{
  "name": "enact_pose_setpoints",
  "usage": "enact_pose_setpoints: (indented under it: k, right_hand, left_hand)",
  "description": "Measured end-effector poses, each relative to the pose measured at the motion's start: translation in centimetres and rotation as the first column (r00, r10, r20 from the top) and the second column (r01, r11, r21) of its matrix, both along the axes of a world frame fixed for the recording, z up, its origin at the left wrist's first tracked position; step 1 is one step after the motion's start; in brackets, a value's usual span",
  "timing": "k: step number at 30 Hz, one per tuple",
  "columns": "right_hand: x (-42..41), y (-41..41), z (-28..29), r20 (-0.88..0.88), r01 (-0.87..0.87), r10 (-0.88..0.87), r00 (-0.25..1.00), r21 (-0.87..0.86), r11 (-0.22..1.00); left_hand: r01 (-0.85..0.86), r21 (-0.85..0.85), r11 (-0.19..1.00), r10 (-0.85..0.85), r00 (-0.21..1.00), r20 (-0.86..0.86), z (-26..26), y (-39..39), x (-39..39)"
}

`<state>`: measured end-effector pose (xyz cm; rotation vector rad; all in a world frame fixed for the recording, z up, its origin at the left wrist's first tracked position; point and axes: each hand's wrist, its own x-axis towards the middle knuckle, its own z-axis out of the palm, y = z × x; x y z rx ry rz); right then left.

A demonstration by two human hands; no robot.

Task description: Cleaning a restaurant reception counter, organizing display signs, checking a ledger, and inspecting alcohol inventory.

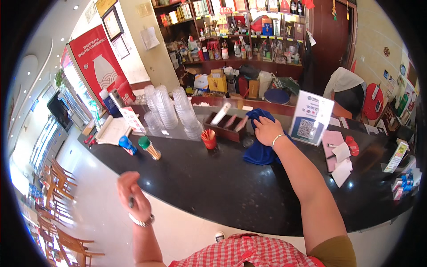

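My right hand (268,130), with a bracelet at the wrist, lies spread on a blue cloth (260,153) on the black polished counter (213,187). The cloth is bunched between a dark compartmented box (230,132) and a standing white sign with a printed code (310,116). My left hand (133,197), wearing a metal watch or bracelet, is raised near the counter's front edge, its fingers curled around a small dark object whose kind I cannot tell. Nearer the box's left stands a red cup of toothpicks or small sticks (209,140).
Stacks of clear plastic cups (166,108), a green-lidded toothpick jar (150,148) and a blue container (127,145) stand on the left. A pink folder (330,150) with white papers (341,167) lies right of the sign. Wooden chairs (71,242) are on the floor at left.
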<state>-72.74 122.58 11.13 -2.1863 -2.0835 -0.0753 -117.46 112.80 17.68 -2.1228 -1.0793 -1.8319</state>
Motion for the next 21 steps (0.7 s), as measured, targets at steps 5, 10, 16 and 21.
enact_pose_setpoints:
  k: [5,10,16,21]
  right_hand:
    - [0.9,4.9,0.7,-0.028,0.336,-0.337,0.941,-0.027,0.941]
    - [1.6,7.0,0.2,0.212,0.712,-0.689,0.693,-0.048,0.701]
    - [-0.5,5.8,3.5,0.512,0.73,-0.556,0.655,-0.24,0.639]
    - [-1.1,4.2,0.5,0.401,0.67,-0.588,0.703,-0.095,0.736]
  left_hand:
    - [0.202,-0.211,0.956,-0.226,0.97,-0.096,-5.2,1.8,1.1]
    - [0.379,-0.401,0.834,-0.434,0.899,-0.051,-7.4,3.1,1.5]
    - [0.478,-0.398,0.783,-0.512,0.858,0.023,-7.6,3.7,0.1]
    - [0.54,-0.363,0.759,-0.563,0.825,0.051,-7.8,4.1,-0.1]
